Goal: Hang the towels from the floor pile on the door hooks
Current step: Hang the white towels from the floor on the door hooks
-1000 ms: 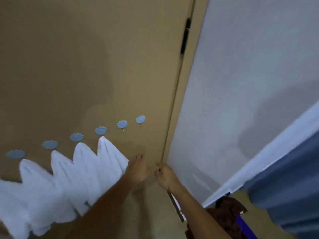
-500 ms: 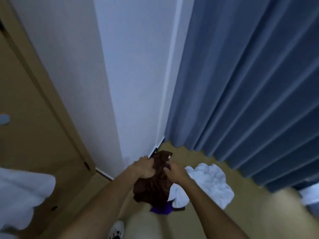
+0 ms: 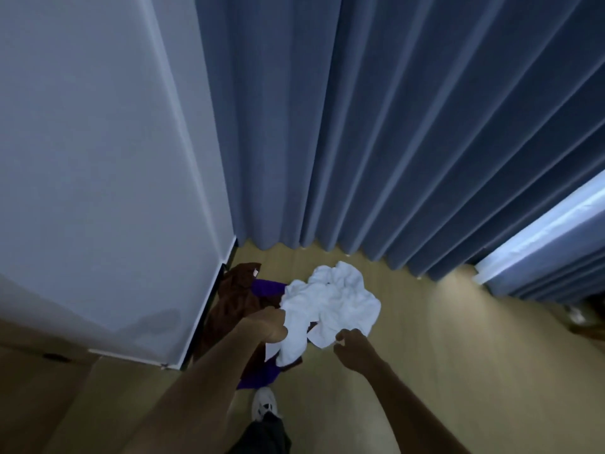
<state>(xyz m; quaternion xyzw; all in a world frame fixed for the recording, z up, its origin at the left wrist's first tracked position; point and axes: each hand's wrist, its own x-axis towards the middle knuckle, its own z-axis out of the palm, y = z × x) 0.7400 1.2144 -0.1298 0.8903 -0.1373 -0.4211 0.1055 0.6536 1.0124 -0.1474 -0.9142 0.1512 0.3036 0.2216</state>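
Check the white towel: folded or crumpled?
Crumpled. The white towel lies bunched in irregular wrinkles on the floor, with no flat folds or straight edges; the left hand grips its near edge.

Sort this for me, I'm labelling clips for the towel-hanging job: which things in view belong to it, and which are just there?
Belongs to the job:
white towel
brown towel
purple towel
left hand, at the white towel's edge
right hand, beside that towel

Just there:
blue curtain
white wall
white shoe
wooden floor
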